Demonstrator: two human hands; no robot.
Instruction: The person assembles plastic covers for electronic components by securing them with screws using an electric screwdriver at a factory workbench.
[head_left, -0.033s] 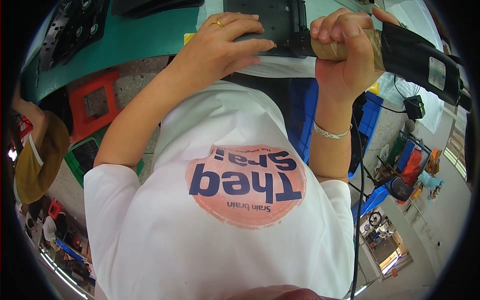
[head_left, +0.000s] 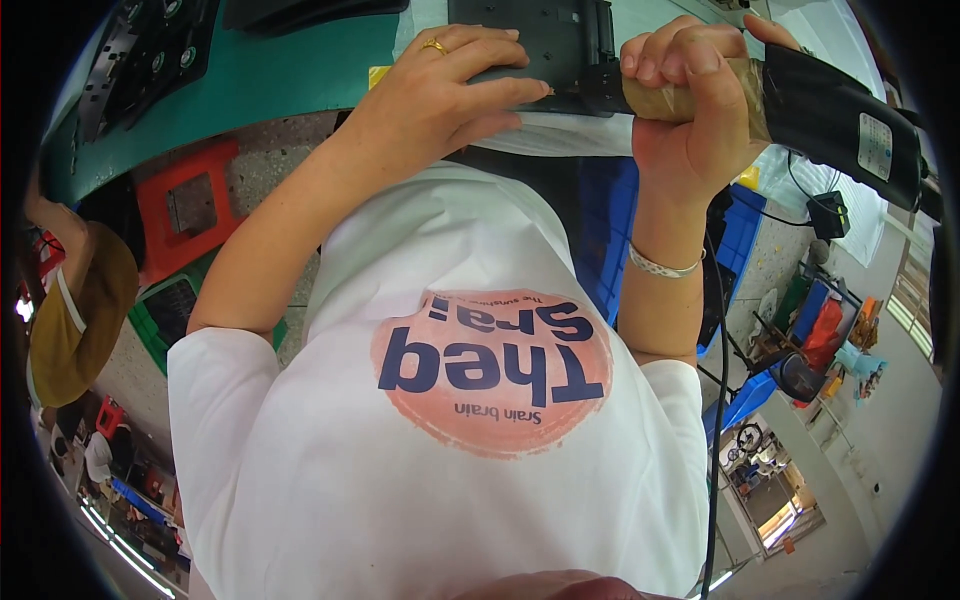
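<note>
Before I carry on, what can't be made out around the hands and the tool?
Head view: what lies beneath the left hand, hidden by its palm and fingers.
Head view: the tip of the handheld tool, too small and dark against the black panel.
Head view: the tool's grip under the right hand, covered by fingers.
Head view: the tool's rear end, lost in the dark right rim.
</note>
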